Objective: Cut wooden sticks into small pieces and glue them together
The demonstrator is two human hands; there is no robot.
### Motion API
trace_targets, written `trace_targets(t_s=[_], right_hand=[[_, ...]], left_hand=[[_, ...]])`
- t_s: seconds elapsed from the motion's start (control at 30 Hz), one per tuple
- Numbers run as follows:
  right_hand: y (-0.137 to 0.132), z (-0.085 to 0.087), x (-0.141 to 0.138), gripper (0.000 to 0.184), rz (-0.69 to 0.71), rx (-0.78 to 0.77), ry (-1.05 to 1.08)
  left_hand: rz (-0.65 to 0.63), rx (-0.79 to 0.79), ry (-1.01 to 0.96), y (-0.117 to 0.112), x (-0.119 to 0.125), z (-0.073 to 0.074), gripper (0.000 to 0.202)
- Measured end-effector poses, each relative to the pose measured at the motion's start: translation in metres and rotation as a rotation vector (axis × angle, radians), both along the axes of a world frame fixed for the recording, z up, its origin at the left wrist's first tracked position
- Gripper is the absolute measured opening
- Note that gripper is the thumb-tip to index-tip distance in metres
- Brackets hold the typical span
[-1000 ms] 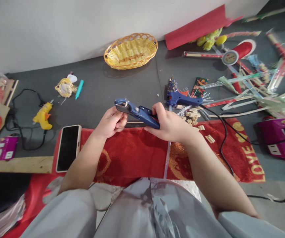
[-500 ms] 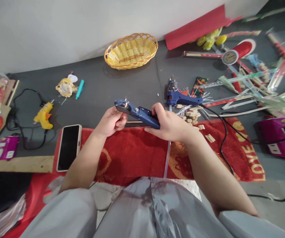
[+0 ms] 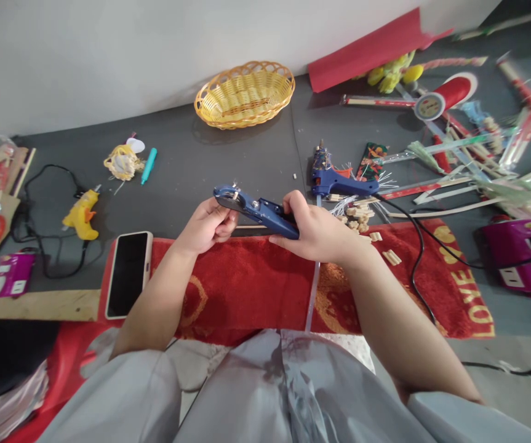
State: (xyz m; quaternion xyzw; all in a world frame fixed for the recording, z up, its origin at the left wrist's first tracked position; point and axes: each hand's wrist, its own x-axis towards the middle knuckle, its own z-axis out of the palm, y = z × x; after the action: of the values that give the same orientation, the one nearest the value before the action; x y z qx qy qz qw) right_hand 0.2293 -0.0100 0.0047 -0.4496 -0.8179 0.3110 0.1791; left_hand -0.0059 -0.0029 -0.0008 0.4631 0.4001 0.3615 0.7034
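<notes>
My right hand (image 3: pixel 317 232) is closed round the handles of a blue cutter (image 3: pixel 258 210) held above a red towel (image 3: pixel 247 286). The cutter's metal jaw points left, toward my left hand (image 3: pixel 208 226). That hand is pinched just under the jaw, its fingers on a small piece I cannot make out. A thin wooden stick (image 3: pixel 249 227) lies on the floor right behind the hands. Several short cut wood pieces (image 3: pixel 362 218) sit to the right of my right hand.
A blue glue gun (image 3: pixel 336 178) with a black cord lies behind the cut pieces. A phone (image 3: pixel 128 274) rests on the towel's left end, a yellow glue gun (image 3: pixel 82 215) beyond it. A yellow wicker basket (image 3: pixel 243 93) stands by the wall. Sticks and wrapped rods clutter the right side.
</notes>
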Motion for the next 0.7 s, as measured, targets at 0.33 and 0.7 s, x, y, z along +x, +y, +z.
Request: trace_targets(t_s=[0.33, 0.7], right_hand=[[0.0003, -0.0005, -0.0012, 0.039, -0.036, 0.044, -0.046], [-0.0010, -0.0026, -0.0033, 0.033, -0.092, 0.125, -0.105]], left_hand=[[0.043, 0.039, 0.100, 0.0001, -0.0004, 0.0025, 0.044], [0.172, 0.384, 0.376, 0.0005, 0.0049, -0.0044, 0.042]])
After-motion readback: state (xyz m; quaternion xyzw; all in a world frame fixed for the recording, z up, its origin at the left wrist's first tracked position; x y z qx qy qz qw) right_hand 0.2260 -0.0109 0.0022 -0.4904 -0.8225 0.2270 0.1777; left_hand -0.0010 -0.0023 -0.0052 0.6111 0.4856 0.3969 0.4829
